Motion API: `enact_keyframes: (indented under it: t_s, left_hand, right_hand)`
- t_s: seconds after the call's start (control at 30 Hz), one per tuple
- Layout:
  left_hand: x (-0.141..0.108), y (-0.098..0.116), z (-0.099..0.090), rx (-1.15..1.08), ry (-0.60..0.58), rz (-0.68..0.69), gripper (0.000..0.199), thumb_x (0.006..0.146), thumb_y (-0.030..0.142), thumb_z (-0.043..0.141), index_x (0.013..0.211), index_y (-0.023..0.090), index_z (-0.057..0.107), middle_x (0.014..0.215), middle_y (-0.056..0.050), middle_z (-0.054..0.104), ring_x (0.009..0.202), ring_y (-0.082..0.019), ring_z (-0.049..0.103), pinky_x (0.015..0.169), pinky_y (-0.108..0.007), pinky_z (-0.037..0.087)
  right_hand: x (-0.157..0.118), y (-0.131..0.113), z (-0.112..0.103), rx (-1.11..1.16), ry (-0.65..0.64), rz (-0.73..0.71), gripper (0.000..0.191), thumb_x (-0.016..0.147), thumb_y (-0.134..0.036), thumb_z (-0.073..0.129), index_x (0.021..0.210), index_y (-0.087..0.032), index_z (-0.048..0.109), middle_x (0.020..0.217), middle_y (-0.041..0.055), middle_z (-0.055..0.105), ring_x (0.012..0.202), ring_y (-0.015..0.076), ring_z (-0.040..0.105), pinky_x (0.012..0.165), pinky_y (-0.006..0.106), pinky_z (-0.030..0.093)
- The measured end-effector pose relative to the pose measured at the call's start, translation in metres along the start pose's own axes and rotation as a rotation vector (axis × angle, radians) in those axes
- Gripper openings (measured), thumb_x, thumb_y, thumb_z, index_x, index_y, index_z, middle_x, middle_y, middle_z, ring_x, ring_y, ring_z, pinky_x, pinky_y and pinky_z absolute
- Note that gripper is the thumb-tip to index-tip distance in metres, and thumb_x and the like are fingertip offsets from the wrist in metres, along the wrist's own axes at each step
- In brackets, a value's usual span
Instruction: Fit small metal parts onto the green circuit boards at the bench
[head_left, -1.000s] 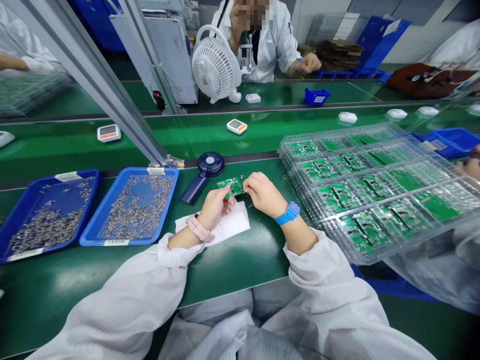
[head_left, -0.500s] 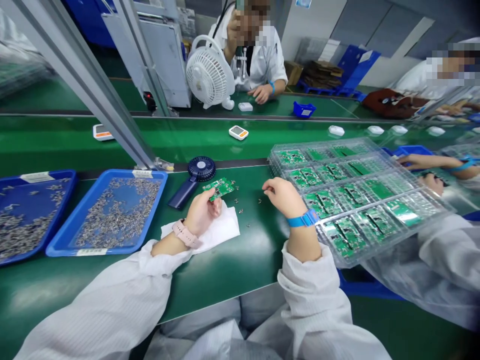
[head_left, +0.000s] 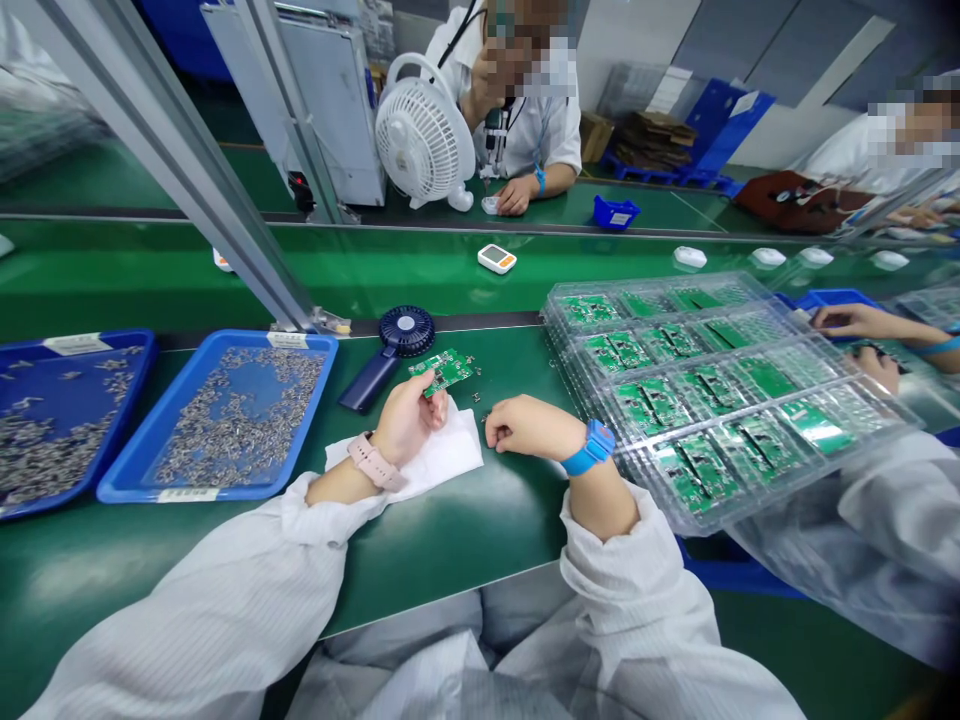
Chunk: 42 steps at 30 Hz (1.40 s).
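A green circuit board is gripped at its left edge by my left hand, above a white cloth on the green table. Small metal parts lie just right of the board. My right hand is low over the table beside these parts, fingers curled together at the fingertips. Whether it pinches a part is too small to tell. To its right, a stack of clear trays holds green boards in compartments.
Blue trays of small metal parts stand at the left. A dark blue handheld fan lies behind my left hand. White devices sit on the green belt. Across it, a person works near a white fan. Another person's hand is at the right.
My right hand has moved left and down, closer to the cloth and the loose parts. My left hand still holds the board. The device on the belt has shifted right.
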<state>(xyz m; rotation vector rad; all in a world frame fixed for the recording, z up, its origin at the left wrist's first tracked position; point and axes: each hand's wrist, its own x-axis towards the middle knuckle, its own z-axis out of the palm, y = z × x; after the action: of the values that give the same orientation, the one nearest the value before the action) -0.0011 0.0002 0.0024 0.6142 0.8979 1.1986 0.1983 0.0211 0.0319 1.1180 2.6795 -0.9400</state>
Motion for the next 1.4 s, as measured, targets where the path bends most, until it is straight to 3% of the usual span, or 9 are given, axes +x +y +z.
enact_keyframes:
  t_s: [0.1,0.27,0.4,0.77,1.1,1.27,1.4]
  left_hand:
    - [0.000,0.000,0.000,-0.002,-0.010,0.004,0.049,0.089,0.037,0.051,0.045,0.015,0.050,0.044,-0.002,0.047,0.039,-0.010,0.043,0.043,-0.024,0.031]
    - [-0.001,-0.001,0.000,0.100,-0.010,-0.004,0.048,0.087,0.040,0.054,0.046,0.015,0.052,0.044,-0.002,0.048,0.040,-0.010,0.045,0.043,-0.023,0.031]
    - [-0.001,-0.003,-0.001,0.163,-0.044,0.023,0.047,0.083,0.044,0.059,0.047,0.015,0.052,0.045,-0.002,0.049,0.039,-0.009,0.045,0.042,-0.023,0.030]
    - [0.000,-0.003,0.000,0.154,-0.047,0.022,0.047,0.082,0.046,0.060,0.048,0.015,0.051,0.044,-0.002,0.049,0.039,-0.009,0.044,0.041,-0.022,0.029]
    - [0.000,-0.004,-0.001,0.161,-0.037,0.009,0.047,0.082,0.047,0.061,0.049,0.015,0.052,0.044,-0.001,0.049,0.038,-0.009,0.044,0.041,-0.022,0.029]
    - [0.000,-0.003,-0.001,0.157,-0.039,0.016,0.046,0.082,0.046,0.060,0.049,0.015,0.052,0.045,-0.002,0.049,0.039,-0.009,0.044,0.041,-0.023,0.029]
    - [0.000,-0.003,-0.001,0.153,-0.037,0.006,0.047,0.082,0.047,0.061,0.050,0.014,0.053,0.045,-0.001,0.048,0.039,-0.009,0.045,0.041,-0.022,0.029]
  right_hand:
    - [0.000,-0.001,-0.003,0.089,0.160,-0.021,0.021,0.077,-0.003,0.064,0.084,-0.019,0.075,0.082,0.0005,0.071,0.070,0.0124,0.061,0.066,0.024,0.042]
    - [0.003,0.002,-0.011,0.494,0.628,-0.012,0.011,0.082,-0.019,0.064,0.089,-0.019,0.072,0.088,0.0026,0.074,0.078,0.0150,0.066,0.075,0.028,0.050]
    - [0.015,0.007,-0.005,0.628,0.788,-0.016,0.012,0.079,-0.027,0.067,0.086,-0.018,0.071,0.086,0.0030,0.073,0.078,0.0162,0.066,0.075,0.029,0.051]
    - [0.030,0.004,0.007,0.532,0.815,-0.036,0.012,0.083,-0.029,0.060,0.085,-0.018,0.066,0.090,0.0035,0.069,0.075,0.0140,0.058,0.068,0.027,0.046]
    - [0.030,0.005,0.006,0.540,0.814,-0.101,0.024,0.091,-0.025,0.048,0.103,-0.019,0.068,0.101,0.0053,0.066,0.091,0.0163,0.059,0.085,0.032,0.048]
    - [0.030,0.007,0.006,0.673,0.799,-0.069,0.019,0.088,-0.027,0.054,0.097,-0.018,0.067,0.094,0.0039,0.068,0.086,0.0158,0.061,0.080,0.030,0.050]
    - [0.033,0.007,0.009,0.651,0.831,-0.094,0.017,0.084,-0.029,0.059,0.095,-0.018,0.067,0.093,0.0043,0.069,0.085,0.0160,0.063,0.080,0.030,0.051]
